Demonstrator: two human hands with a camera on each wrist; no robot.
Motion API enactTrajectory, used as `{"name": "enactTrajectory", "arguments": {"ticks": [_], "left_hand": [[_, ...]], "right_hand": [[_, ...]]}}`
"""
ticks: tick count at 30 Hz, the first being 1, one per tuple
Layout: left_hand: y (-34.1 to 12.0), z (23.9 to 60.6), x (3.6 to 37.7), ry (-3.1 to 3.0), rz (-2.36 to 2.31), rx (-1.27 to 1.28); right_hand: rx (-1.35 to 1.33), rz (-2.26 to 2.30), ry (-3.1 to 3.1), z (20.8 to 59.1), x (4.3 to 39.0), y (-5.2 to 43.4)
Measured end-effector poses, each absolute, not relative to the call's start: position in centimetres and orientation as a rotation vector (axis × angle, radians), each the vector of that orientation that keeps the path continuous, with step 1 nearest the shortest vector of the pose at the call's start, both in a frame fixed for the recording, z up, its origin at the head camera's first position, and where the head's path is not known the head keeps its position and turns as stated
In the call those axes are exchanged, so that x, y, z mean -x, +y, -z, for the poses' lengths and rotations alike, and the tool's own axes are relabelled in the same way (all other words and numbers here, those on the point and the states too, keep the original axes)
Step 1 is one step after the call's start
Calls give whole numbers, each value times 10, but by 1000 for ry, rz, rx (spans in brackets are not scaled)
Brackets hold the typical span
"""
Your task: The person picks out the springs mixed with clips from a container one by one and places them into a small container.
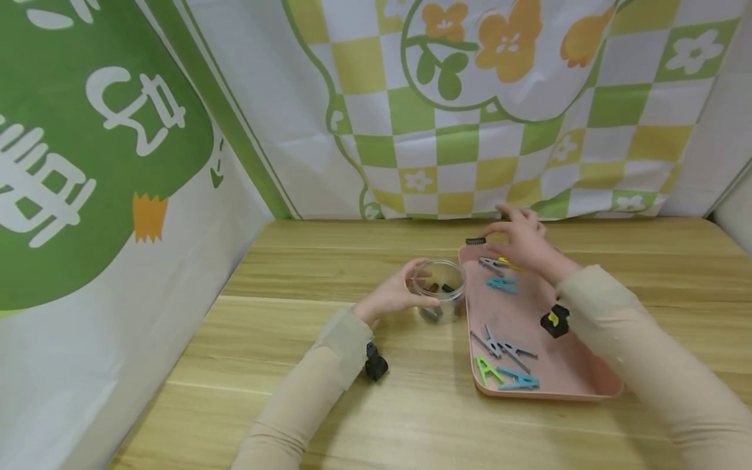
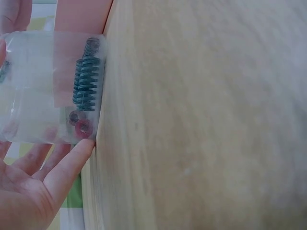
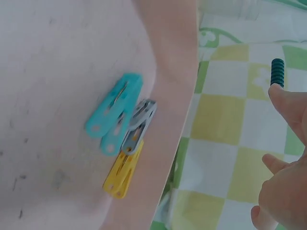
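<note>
My left hand (image 1: 393, 294) curls round a clear round jar (image 1: 440, 313) on the table, left of the pink tray. Dark green coil springs (image 2: 87, 81) lie at the jar's bottom, with a small red ring-shaped piece (image 2: 84, 128) beside them. Over the tray's far end, my right hand (image 1: 523, 241) pinches one dark green spring (image 3: 277, 72) at the fingertips. Below that hand, a blue clothespin (image 3: 115, 112), a grey clothespin (image 3: 140, 127) and a yellow clothespin (image 3: 123, 172) lie in the tray. The jar's top is open.
The pink tray (image 1: 517, 310) stands right of the jar. At its near end are grey clothespins (image 1: 499, 346), a green clothespin (image 1: 487, 369) and a blue clothespin (image 1: 518, 378). A patterned cloth (image 1: 458, 143) hangs behind the wooden table (image 1: 305, 261).
</note>
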State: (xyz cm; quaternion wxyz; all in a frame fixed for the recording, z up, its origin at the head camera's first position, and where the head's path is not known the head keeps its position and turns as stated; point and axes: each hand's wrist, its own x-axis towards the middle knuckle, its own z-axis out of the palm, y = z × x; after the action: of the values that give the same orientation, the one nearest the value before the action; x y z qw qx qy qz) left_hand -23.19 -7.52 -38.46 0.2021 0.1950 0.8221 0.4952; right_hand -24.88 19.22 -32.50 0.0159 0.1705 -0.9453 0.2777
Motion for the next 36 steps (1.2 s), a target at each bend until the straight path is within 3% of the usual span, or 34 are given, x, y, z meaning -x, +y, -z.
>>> {"name": "enactTrajectory", "arguments": {"ticks": [36], "left_hand": [[-77,385,231,2289,-1385,-553]], "right_hand": [[-756,-795,-2882,315,220,149]]}}
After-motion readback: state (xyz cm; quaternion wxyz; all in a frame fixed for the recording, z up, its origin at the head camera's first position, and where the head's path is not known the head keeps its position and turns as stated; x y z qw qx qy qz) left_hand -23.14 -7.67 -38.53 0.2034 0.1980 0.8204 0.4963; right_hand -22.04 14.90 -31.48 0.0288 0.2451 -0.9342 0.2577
